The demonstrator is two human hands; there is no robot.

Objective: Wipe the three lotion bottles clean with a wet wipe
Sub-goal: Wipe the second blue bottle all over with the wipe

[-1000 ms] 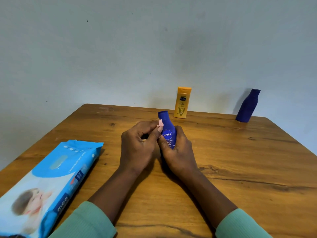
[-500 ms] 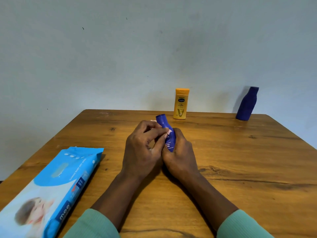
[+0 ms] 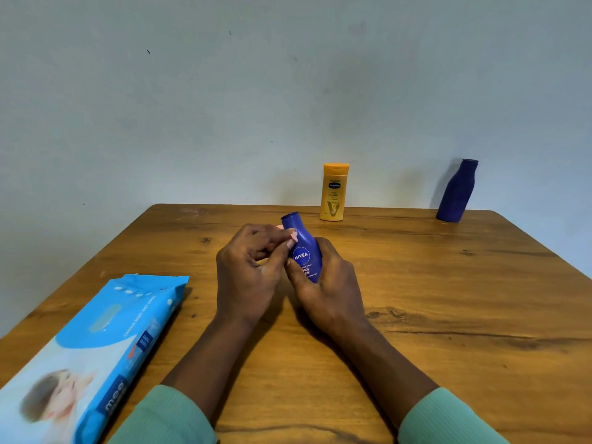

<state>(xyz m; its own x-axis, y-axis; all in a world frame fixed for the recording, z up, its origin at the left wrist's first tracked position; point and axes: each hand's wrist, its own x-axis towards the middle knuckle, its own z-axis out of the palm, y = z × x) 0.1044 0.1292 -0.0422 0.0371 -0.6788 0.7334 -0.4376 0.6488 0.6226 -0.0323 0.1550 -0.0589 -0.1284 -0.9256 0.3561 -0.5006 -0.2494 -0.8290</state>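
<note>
A small blue Nivea lotion bottle (image 3: 304,253) is tilted above the wooden table (image 3: 448,299), cap pointing away and to the left. My right hand (image 3: 326,286) grips its lower body from the right. My left hand (image 3: 246,277) pinches a small pale pink wet wipe (image 3: 293,241) against the bottle's neck; most of the wipe is hidden by the fingers. A yellow lotion bottle (image 3: 334,193) stands upright at the table's far edge. At the far right corner stands a dark blue bottle (image 3: 456,193).
A large blue pack of baby wet wipes (image 3: 96,341) lies on the table's near left, close to my left forearm. A plain pale wall stands right behind the table's far edge.
My left fingers, which covered the label half a second ago, have slid up to the bottle's neck, and the Nivea label shows again. The right hand keeps its grip.
</note>
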